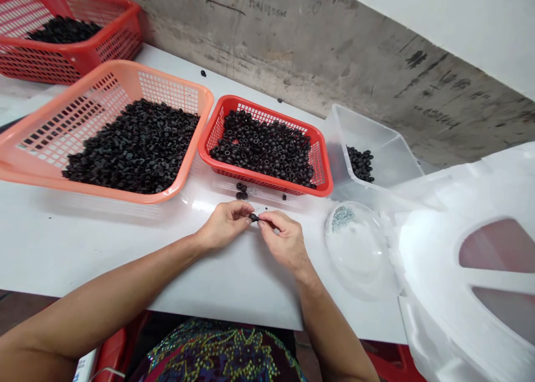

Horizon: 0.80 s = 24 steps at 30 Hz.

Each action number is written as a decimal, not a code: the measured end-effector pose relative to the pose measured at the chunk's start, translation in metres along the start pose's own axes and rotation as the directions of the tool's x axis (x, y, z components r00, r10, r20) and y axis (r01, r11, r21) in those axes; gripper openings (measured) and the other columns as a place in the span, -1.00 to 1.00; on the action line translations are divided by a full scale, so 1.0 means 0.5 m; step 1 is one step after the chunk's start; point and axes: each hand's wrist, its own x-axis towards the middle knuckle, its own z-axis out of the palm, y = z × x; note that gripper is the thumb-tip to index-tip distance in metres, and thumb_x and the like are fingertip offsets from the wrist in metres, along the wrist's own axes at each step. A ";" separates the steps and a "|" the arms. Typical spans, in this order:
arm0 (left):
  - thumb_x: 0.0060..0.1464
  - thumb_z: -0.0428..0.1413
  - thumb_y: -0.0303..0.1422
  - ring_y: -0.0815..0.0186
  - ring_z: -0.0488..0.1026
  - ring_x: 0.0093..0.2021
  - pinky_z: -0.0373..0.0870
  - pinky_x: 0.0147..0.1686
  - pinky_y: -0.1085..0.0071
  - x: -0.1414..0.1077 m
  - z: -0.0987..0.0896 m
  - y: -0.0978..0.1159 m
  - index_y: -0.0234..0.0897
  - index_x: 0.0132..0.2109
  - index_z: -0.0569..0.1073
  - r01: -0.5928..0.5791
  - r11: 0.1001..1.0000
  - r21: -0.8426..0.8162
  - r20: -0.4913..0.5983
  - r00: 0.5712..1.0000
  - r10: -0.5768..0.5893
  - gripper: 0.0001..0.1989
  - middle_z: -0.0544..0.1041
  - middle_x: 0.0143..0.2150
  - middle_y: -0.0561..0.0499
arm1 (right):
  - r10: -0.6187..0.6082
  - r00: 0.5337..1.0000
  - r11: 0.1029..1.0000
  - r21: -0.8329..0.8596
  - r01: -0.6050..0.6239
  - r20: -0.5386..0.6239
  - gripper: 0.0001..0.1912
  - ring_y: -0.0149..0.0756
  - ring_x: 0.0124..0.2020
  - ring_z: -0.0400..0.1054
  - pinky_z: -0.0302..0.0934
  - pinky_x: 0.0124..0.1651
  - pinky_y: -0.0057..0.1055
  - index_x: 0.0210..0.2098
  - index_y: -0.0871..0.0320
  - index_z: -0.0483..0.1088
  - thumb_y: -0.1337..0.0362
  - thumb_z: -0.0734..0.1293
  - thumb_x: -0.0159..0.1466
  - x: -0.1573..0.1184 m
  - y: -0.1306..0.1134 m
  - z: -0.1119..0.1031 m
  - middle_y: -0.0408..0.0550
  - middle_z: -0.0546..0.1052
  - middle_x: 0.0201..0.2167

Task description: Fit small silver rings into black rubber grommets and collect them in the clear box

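Note:
My left hand (225, 225) and my right hand (284, 240) meet above the white table (104, 248), their fingertips pinching a small black ring-shaped piece (253, 218) between them. Just beyond my hands, a few loose black pieces (241, 191) lie on the tabletop. Closest behind them stands a red plastic mesh basket (217, 134) filled with similar black pieces. To the right of my right hand is a round transparent plastic dish (357, 248) holding small silvery metal bits (343, 218).
A larger peach-coloured mesh basket (175, 95) holds a heap of black pieces at left. Another red basket (121, 31) stands behind it. A clear plastic box (376, 142) holds some black pieces. White moulded foam (460, 248) rises at right, and a stained concrete wall (292, 37) runs along the back.

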 end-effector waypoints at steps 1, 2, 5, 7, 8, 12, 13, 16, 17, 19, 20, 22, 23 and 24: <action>-0.07 0.08 -0.44 0.39 0.38 -0.40 0.33 -0.34 0.41 0.000 0.000 -0.004 -0.34 -0.29 0.44 -0.033 0.998 0.046 -0.005 0.999 0.033 -0.86 0.47 -0.41 0.03 | -0.022 1.000 0.999 -0.027 0.022 0.004 -0.85 -0.36 -0.36 0.37 0.25 -0.26 -0.43 -0.32 0.15 0.45 0.42 0.25 0.17 0.000 -0.001 0.001 -0.08 0.49 -0.38; -0.05 0.06 -0.44 0.37 0.39 -0.37 0.34 -0.30 0.39 -0.001 0.001 -0.008 -0.33 -0.29 0.44 -0.065 0.993 0.099 -0.006 0.998 0.066 -0.87 0.48 -0.39 0.02 | -0.037 0.999 0.998 -0.049 0.037 0.004 -0.84 -0.36 -0.35 0.37 0.25 -0.26 -0.43 -0.33 0.15 0.44 0.42 0.24 0.17 -0.001 -0.002 0.001 -0.08 0.49 -0.38; -0.01 0.01 -0.48 0.34 0.40 -0.31 0.34 -0.25 0.37 -0.005 0.002 -0.016 -0.31 -0.27 0.46 -0.150 0.950 0.272 0.020 0.988 0.150 -0.84 0.50 -0.36 0.00 | -0.022 0.999 0.995 -0.101 0.019 -0.028 -0.85 -0.37 -0.42 0.34 0.23 -0.32 -0.45 -0.33 0.16 0.41 0.44 0.23 0.15 -0.003 -0.002 0.004 -0.10 0.48 -0.43; 0.00 -0.01 -0.50 0.34 0.41 -0.31 0.34 -0.25 0.38 -0.008 0.001 -0.018 -0.31 -0.26 0.47 -0.195 0.914 0.357 0.043 0.980 0.192 -0.82 0.50 -0.34 -0.01 | 0.004 0.999 0.990 -0.139 -0.011 -0.049 -0.87 -0.39 -0.49 0.29 0.20 -0.39 -0.47 -0.36 0.17 0.39 0.44 0.23 0.13 -0.005 -0.001 0.008 -0.13 0.44 -0.49; 0.00 -0.01 -0.51 0.34 0.41 -0.30 0.34 -0.24 0.38 -0.009 0.001 -0.018 -0.31 -0.26 0.48 -0.213 0.898 0.384 0.052 0.976 0.210 -0.80 0.51 -0.34 -0.01 | 0.002 0.999 0.987 -0.158 -0.010 -0.053 -0.88 -0.39 -0.51 0.27 0.18 -0.41 -0.47 -0.38 0.17 0.37 0.44 0.23 0.13 -0.006 0.000 0.010 -0.14 0.43 -0.52; 0.00 -0.02 -0.53 0.33 0.44 -0.26 0.36 -0.19 0.35 -0.009 -0.003 -0.014 -0.30 -0.26 0.50 -0.240 0.882 0.405 0.070 0.970 0.231 -0.78 0.53 -0.31 -0.03 | -0.088 0.996 0.977 -0.196 0.083 -0.019 -0.83 -0.36 -0.46 0.27 0.17 -0.35 -0.43 -0.48 0.17 0.34 0.46 0.16 0.14 -0.008 0.003 0.017 -0.10 0.40 -0.52; 0.00 -0.01 -0.53 0.32 0.44 -0.26 0.36 -0.18 0.35 -0.008 -0.003 -0.013 -0.30 -0.26 0.51 -0.225 0.893 0.391 0.066 0.974 0.216 -0.78 0.53 -0.30 -0.03 | -0.086 0.996 0.981 -0.178 0.083 -0.010 -0.82 -0.36 -0.45 0.26 0.17 -0.34 -0.43 -0.49 0.17 0.34 0.47 0.15 0.13 -0.008 0.003 0.018 -0.10 0.40 -0.51; -0.02 0.01 -0.50 0.32 0.45 -0.26 0.38 -0.19 0.34 -0.009 -0.004 -0.006 -0.31 -0.27 0.51 -0.150 0.934 0.324 0.049 0.989 0.141 -0.80 0.54 -0.30 -0.04 | 0.047 0.999 0.999 -0.028 -0.046 0.017 -0.85 -0.40 -0.51 0.23 0.15 -0.41 -0.47 -0.51 0.17 0.34 0.45 0.18 0.09 -0.004 0.003 0.013 -0.15 0.38 -0.56; -0.02 0.02 -0.49 0.32 0.46 -0.27 0.39 -0.20 0.35 -0.009 -0.004 -0.004 -0.31 -0.27 0.51 -0.125 0.946 0.299 0.049 0.992 0.115 -0.81 0.55 -0.30 -0.04 | 0.114 0.993 0.993 0.035 -0.115 0.037 -0.88 -0.42 -0.54 0.20 0.13 -0.45 -0.49 -0.51 0.17 0.35 0.44 0.20 0.08 -0.002 0.003 0.011 -0.18 0.36 -0.59; -0.03 0.03 -0.48 0.33 0.46 -0.28 0.40 -0.22 0.37 -0.011 -0.004 0.000 -0.31 -0.28 0.51 -0.083 0.964 0.254 0.062 0.996 0.069 -0.81 0.56 -0.31 -0.03 | 0.223 0.970 0.962 0.139 -0.235 0.093 -0.92 -0.45 -0.59 0.15 0.08 -0.52 -0.52 -0.51 0.18 0.35 0.41 0.23 0.06 0.003 0.003 0.006 -0.22 0.32 -0.63; -0.04 0.03 -0.47 0.33 0.46 -0.29 0.40 -0.24 0.38 -0.011 -0.004 0.002 -0.31 -0.29 0.51 -0.065 0.969 0.239 0.069 0.996 0.050 -0.81 0.56 -0.32 -0.02 | 0.257 0.960 0.946 0.172 -0.274 0.115 -0.94 -0.46 -0.60 0.14 0.06 -0.54 -0.52 -0.51 0.18 0.35 0.40 0.25 0.05 0.005 0.003 0.004 -0.22 0.31 -0.64; -0.04 0.02 -0.47 0.34 0.46 -0.31 0.39 -0.27 0.40 -0.012 -0.003 0.004 -0.32 -0.30 0.51 -0.034 0.972 0.233 0.077 0.997 0.016 -0.81 0.56 -0.34 -0.01 | 0.283 0.950 0.933 0.193 -0.305 0.133 -0.95 -0.47 -0.60 0.13 0.05 -0.54 -0.53 -0.52 0.19 0.34 0.38 0.25 0.04 0.007 0.003 0.004 -0.22 0.31 -0.63; -0.04 0.01 -0.47 0.34 0.45 -0.32 0.38 -0.28 0.40 -0.013 -0.003 0.005 -0.32 -0.30 0.51 -0.022 0.970 0.241 0.078 0.997 0.003 -0.81 0.56 -0.35 -0.01 | 0.282 0.950 0.935 0.186 -0.303 0.133 -0.95 -0.47 -0.60 0.13 0.05 -0.54 -0.53 -0.52 0.19 0.34 0.38 0.25 0.04 0.007 0.004 0.006 -0.22 0.32 -0.63; -0.04 0.01 -0.47 0.34 0.45 -0.33 0.38 -0.28 0.40 -0.013 -0.002 0.004 -0.33 -0.31 0.51 -0.013 0.966 0.257 0.075 0.997 -0.006 -0.81 0.56 -0.36 -0.01 | 0.275 0.953 0.941 0.168 -0.294 0.130 -0.95 -0.47 -0.59 0.13 0.05 -0.53 -0.53 -0.52 0.19 0.33 0.39 0.24 0.04 0.006 0.005 0.008 -0.22 0.32 -0.62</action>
